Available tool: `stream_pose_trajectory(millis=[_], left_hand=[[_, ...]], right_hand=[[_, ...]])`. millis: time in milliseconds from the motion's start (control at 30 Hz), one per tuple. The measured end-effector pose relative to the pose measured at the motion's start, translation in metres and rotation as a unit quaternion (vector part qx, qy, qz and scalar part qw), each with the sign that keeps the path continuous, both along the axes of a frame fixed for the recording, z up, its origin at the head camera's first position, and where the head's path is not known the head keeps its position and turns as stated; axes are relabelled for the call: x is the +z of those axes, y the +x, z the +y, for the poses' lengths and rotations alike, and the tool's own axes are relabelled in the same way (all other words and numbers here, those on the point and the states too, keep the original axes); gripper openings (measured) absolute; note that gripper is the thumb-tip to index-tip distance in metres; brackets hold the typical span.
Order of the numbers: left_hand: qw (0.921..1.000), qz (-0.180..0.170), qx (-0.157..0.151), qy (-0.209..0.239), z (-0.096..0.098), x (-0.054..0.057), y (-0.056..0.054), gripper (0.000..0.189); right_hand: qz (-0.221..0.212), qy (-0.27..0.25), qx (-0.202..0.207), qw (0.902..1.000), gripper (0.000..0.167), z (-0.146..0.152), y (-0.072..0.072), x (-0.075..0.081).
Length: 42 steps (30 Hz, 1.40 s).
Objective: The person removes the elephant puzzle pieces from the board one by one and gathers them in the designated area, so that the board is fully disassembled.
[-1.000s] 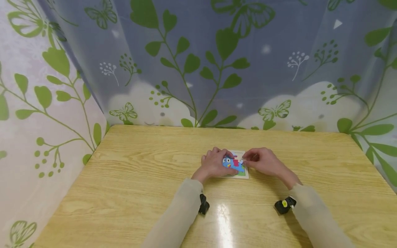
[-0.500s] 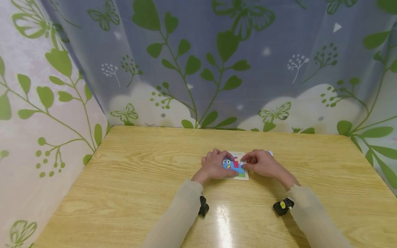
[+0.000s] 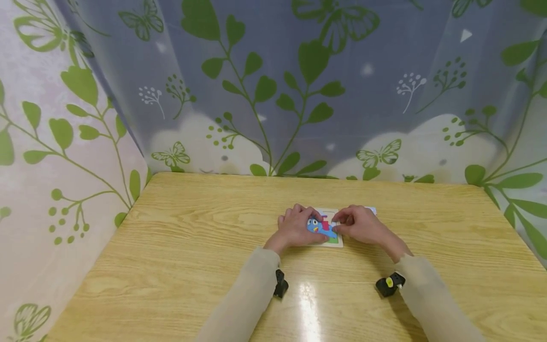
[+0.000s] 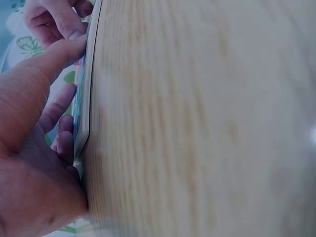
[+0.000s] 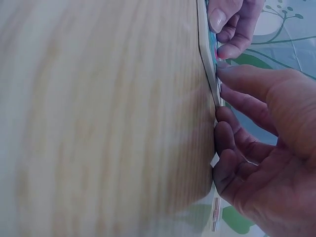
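Note:
A small flat jigsaw puzzle [image 3: 331, 241] with a pale frame lies toward the back of the table, showing a blue cartoon creature [image 3: 329, 232] with big eyes and a red patch. Across its left part lies my left hand [image 3: 293, 227], thumb and index finger spread apart and touching the picture. At the right side, my right hand [image 3: 358, 224] pinches a small light puzzle piece [image 3: 334, 225] between thumb and index finger, mostly hidden by them. Both wrist views see the board edge-on, so the hold shows poorly there.
Behind the right hand, a pale blue flat piece [image 3: 373, 210] pokes out on the wooden table [image 3: 205, 228]. Patterned fabric [image 3: 265, 95] with leaves and butterflies hangs along the back and sides. Black wrist cameras [image 3: 279, 284] sit under the sleeves.
The right hand has shifted slightly left and inward over the puzzle's right side, uncovering the pale piece behind it. My left hand keeps its place.

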State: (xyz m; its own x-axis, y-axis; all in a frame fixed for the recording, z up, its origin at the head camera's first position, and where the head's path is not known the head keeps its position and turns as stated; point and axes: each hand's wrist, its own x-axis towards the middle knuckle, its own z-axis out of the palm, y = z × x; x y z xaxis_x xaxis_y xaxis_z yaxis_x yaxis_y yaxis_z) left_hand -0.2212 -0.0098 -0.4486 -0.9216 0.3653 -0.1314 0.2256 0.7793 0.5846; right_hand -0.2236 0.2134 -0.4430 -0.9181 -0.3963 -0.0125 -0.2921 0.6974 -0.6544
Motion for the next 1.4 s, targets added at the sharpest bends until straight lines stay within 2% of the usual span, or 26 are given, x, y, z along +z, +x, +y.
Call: stream_pose_trajectory(millis=[667, 1167, 1400], left_hand=[[1.0000, 0.000, -0.002, 0.009, 0.0000, 0.0009, 0.0021, 0.039], [1.0000, 0.004, 0.001, -0.007, 0.0016, 0.0014, 0.0031, 0.038], [0.9998, 0.010, 0.002, -0.018, 0.0021, 0.0025, 0.0032, 0.038]], right_hand=[[-0.016, -0.003, -0.006, 0.9999, 0.018, -0.0044, -0.0005, 0.0015], [-0.017, -0.002, -0.010, 0.9998, 0.017, -0.0052, -0.0004, -0.0008], [-0.022, -0.020, -0.015, 0.9995, 0.015, -0.0040, -0.0018, -0.0023]])
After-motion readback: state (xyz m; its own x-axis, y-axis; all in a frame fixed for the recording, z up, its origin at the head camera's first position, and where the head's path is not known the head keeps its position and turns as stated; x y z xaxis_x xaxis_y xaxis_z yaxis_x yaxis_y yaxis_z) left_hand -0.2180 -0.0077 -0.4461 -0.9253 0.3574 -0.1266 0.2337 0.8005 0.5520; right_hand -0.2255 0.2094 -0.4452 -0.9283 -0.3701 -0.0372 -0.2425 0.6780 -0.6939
